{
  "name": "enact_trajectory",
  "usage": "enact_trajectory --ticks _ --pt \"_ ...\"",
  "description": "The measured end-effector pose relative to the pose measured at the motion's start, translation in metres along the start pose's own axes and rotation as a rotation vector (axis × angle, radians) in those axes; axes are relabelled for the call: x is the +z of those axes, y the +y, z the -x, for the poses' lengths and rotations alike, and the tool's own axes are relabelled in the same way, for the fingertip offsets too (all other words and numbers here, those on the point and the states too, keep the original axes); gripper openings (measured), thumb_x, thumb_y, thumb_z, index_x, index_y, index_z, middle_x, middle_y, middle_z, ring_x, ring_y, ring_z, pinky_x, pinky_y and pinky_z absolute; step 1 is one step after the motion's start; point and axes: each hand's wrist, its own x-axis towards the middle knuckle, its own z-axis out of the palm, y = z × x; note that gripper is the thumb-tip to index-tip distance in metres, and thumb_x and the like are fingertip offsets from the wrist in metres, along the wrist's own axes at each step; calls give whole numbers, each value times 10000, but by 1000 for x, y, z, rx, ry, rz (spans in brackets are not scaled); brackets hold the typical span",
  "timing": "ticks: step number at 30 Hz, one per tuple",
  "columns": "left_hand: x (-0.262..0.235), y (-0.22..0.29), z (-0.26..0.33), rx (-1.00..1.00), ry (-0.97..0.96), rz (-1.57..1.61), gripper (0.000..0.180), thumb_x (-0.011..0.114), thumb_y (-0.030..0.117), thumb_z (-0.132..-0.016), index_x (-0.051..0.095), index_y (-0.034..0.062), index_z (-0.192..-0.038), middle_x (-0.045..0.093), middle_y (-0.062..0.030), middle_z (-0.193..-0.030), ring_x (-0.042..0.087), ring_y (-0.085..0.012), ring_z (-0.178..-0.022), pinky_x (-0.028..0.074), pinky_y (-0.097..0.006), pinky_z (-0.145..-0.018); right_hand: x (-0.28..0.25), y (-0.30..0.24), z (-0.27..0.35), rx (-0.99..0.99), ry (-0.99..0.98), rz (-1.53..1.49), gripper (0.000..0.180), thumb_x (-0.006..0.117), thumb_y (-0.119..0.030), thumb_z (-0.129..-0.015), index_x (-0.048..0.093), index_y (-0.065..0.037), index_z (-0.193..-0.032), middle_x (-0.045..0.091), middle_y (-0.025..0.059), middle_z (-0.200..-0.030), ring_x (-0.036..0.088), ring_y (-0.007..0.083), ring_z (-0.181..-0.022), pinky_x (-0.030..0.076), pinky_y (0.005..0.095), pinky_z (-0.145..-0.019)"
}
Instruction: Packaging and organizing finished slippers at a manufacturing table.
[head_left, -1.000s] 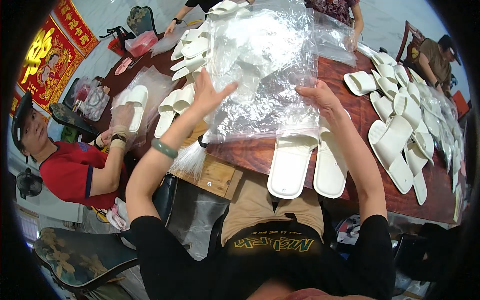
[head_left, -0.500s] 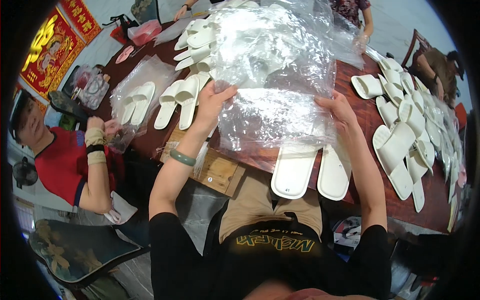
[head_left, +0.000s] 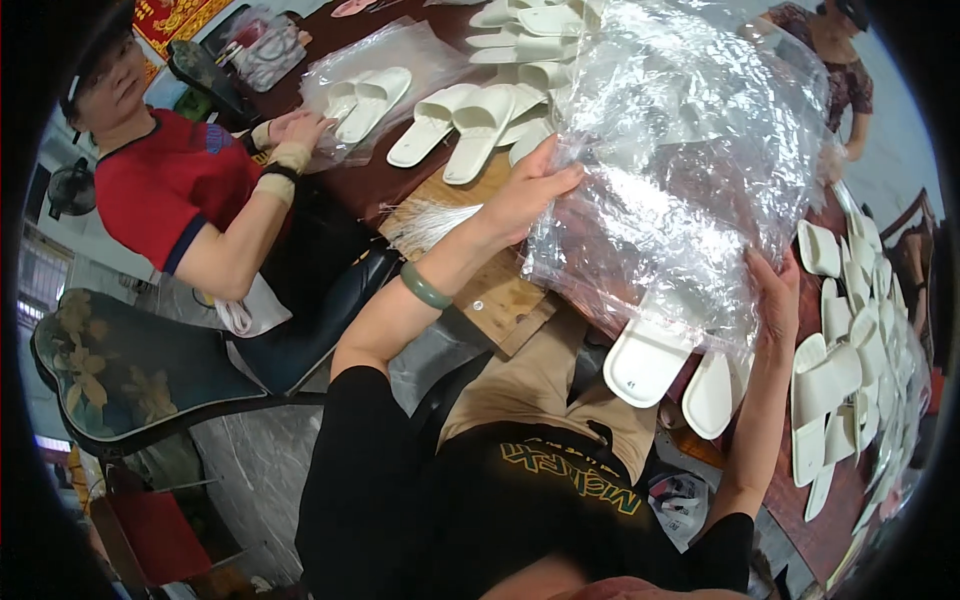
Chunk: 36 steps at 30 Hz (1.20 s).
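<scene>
My left hand grips the left edge of a stack of clear plastic bags, and my right hand holds its right edge. The crinkled stack lies over the dark wooden table in front of me. A pair of white slippers pokes out from under the bags at the table's near edge. A green bangle sits on my left wrist.
A person in a red shirt sits at the left, hands on a bagged pair of slippers. More white slippers lie beyond my left hand and in rows at the right. A wooden board juts from the table. Another person stands far right.
The view has swung left and closer. My hands still hold the bag stack, now gathered and raised a little at its edges. The person in red has come further into view.
</scene>
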Motion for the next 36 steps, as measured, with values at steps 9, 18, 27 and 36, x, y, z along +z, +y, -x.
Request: enact_trajectory --ticks 9,18,27,36 --pt "-8 -44 14 89 26 -47 446 480 152 -931 299 72 -1332 601 -135 -1060 659 -204 -745 542 -266 -577 -23 38 2 -33 -62 -113 385 610 -141 -844 486 5 -1178 575 33 -983 544 87 -832 437 238 -737" --pt "-18 -63 16 59 49 38 455 490 122 -923 318 54 -1338 600 -111 -1065 622 -156 -877 538 -275 -720 -29 43 0 -15 -105 -87 392 604 -131 -854 477 15 -1195 580 40 -976 536 86 -806 426 230 -729" --pt "-54 -8 17 168 246 -36 382 494 109 -908 434 42 -1279 616 -126 -1086 651 -167 -770 534 -257 -615 2 33 3 -198 -258 -228 590 625 -244 -852 371 42 -1302 519 87 -1113 534 172 -1004 461 268 -822" --pt "-254 83 -22 377 465 -148 316 536 81 -876 465 43 -1182 613 -152 -1077 647 -231 -829 548 -324 -625 -6 37 6 -113 -317 -137 510 643 -213 -830 438 46 -1219 494 88 -1057 540 186 -950 487 314 -775"
